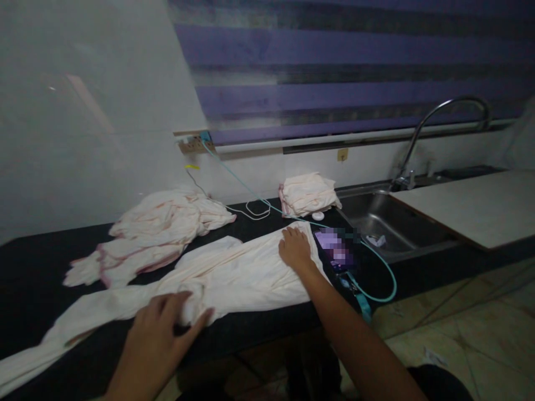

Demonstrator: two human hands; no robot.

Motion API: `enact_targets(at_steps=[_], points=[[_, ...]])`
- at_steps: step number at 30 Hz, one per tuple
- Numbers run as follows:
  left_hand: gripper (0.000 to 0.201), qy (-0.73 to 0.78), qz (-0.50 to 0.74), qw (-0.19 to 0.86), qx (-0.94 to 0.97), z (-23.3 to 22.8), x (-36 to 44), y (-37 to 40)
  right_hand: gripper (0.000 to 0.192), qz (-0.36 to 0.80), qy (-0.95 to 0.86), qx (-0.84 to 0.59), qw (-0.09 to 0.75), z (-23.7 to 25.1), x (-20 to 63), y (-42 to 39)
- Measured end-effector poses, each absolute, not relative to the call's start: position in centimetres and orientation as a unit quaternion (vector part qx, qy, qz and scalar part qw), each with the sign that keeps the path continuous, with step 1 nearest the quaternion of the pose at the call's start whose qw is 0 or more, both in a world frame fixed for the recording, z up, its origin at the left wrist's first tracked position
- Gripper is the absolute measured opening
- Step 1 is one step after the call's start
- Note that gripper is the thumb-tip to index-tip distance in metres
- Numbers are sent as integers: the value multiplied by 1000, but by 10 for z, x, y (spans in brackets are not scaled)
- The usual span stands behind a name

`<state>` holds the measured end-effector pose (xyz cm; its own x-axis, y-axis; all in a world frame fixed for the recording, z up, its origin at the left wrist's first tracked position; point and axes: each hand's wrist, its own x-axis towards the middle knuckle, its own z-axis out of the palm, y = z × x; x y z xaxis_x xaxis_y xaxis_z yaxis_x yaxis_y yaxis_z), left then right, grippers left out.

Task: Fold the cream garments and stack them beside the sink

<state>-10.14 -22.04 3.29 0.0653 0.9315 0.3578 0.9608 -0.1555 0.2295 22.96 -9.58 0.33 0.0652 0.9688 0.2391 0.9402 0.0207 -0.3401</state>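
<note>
A long cream cloth [251, 273] lies stretched over the dark countertop, its left end trailing off at the lower left. Near its right end rests my right hand [296, 248], palm down with fingers laid out on the fabric. My left hand [161, 328] is at the front edge of the same cloth, thumb and fingers apart around a small bunched fold. Behind the cloth, on the left, is a loose heap of crumpled cream cloths [163, 228] with pinkish edges. A folded stack of similar cloths [311, 194] sits against the wall.
A lit phone [334, 250] lies right of the cloth, with a teal cable [393, 278] looping past it towards a wall socket [194, 143]. Farther right are a steel sink [376, 217], a curved faucet [422, 125] and a pale board [472, 203] partly over the sink. A white cable [251, 214] crosses the counter.
</note>
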Motion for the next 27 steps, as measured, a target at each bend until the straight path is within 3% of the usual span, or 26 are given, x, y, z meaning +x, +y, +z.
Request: enact_targets(at_steps=[3,6,11,15,23,27], points=[[47,-611,-142,60,-776,16,-78,-226,46,34,-682,-702,204,2,229,-94],[37,-560,-175,7,-810,14,-62,-240,47,33,-679,-704,207,1,228,-92],[46,-453,-249,12,-856,28,-12,-238,47,37,-674,-708,206,4,227,-93],[19,-377,-196,-20,-905,29,20,-219,46,32,-678,-703,212,5,229,-96],[26,-257,-220,34,-941,20,-13,-247,50,40,-670,-715,195,3,230,-98],[28,-296,-159,-54,-940,13,-40,-258,55,57,-682,-709,172,5,235,-101]])
